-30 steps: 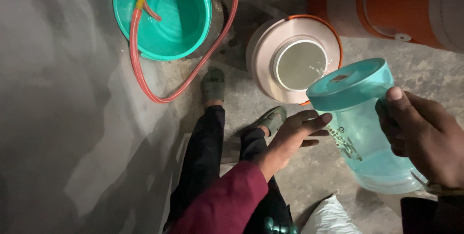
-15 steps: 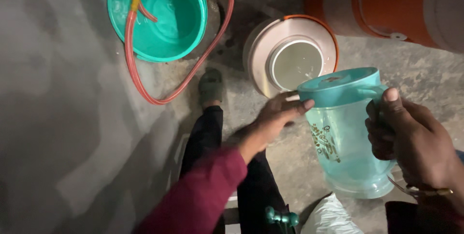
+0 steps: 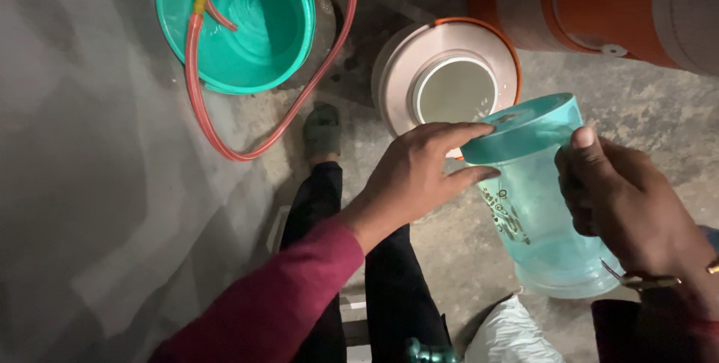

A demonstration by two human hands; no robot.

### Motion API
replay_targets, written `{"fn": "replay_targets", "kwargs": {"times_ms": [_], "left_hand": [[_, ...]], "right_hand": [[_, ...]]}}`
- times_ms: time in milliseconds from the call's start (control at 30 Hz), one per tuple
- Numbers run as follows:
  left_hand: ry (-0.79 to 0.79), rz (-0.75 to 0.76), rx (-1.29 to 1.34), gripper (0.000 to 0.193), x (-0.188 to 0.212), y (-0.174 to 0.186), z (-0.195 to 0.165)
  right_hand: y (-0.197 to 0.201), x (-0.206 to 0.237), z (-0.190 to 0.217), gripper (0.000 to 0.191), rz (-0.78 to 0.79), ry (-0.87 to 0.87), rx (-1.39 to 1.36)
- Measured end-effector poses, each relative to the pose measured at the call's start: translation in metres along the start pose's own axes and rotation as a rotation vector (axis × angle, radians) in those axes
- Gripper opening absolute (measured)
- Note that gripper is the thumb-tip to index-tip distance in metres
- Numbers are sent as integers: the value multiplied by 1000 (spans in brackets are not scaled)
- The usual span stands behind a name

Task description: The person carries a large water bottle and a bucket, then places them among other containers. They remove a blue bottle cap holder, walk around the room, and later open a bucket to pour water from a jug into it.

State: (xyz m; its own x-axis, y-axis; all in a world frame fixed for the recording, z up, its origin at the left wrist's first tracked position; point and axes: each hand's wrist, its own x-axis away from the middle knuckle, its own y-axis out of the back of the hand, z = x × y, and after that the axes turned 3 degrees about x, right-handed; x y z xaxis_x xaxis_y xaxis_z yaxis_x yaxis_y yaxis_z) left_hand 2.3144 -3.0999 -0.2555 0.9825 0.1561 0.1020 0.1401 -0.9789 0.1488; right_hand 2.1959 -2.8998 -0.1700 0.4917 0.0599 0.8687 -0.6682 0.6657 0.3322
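Observation:
A clear teal plastic jug (image 3: 541,206) with a teal lid (image 3: 524,127) is held up above the concrete floor. My right hand (image 3: 622,206) grips the jug's handle side, thumb up near the lid's rim. My left hand (image 3: 419,176) reaches across to it, fingertips resting on the lid's near edge and thumb against the jug's upper wall. The jug holds some water low down. My dark trouser legs (image 3: 352,258) and one foot (image 3: 322,129) show below.
An orange-rimmed round cooler (image 3: 419,56) with an open mouth stands just beyond the jug. A large orange container (image 3: 592,3) lies at top right. A green basin (image 3: 236,22) with a red hose (image 3: 225,134) looping out sits at top left. A white bag (image 3: 509,333) lies below.
My left hand has risen from near my knee to the jug's lid and now touches it. The jug has shifted slightly left and tilted in my right hand.

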Motion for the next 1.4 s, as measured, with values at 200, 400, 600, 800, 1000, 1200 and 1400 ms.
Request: {"fn": "replay_targets", "kwargs": {"times_ms": [200,400,600,800,1000,1200,1400], "left_hand": [[-9,-25,-27,43,-3,-2,2],[-20,-21,-59,43,-5,0,2],[1,-5,-58,49,-7,0,1],[-38,-29,-39,48,-6,-2,4],[15,-28,-27,47,-5,-3,2],[55,28,-41,46,-11,-11,-7],[-16,48,-105,44,-15,-20,-11]], "right_hand": [[3,-2,1,54,17,11,34],[2,-2,4,53,14,-9,55],[4,-7,2,51,45,-9,56],[0,-4,13,53,50,-26,92],[-15,7,31,53,-3,-7,127],[-3,16,33,50,-13,135,260],[6,9,10,58,6,277,234]]}}
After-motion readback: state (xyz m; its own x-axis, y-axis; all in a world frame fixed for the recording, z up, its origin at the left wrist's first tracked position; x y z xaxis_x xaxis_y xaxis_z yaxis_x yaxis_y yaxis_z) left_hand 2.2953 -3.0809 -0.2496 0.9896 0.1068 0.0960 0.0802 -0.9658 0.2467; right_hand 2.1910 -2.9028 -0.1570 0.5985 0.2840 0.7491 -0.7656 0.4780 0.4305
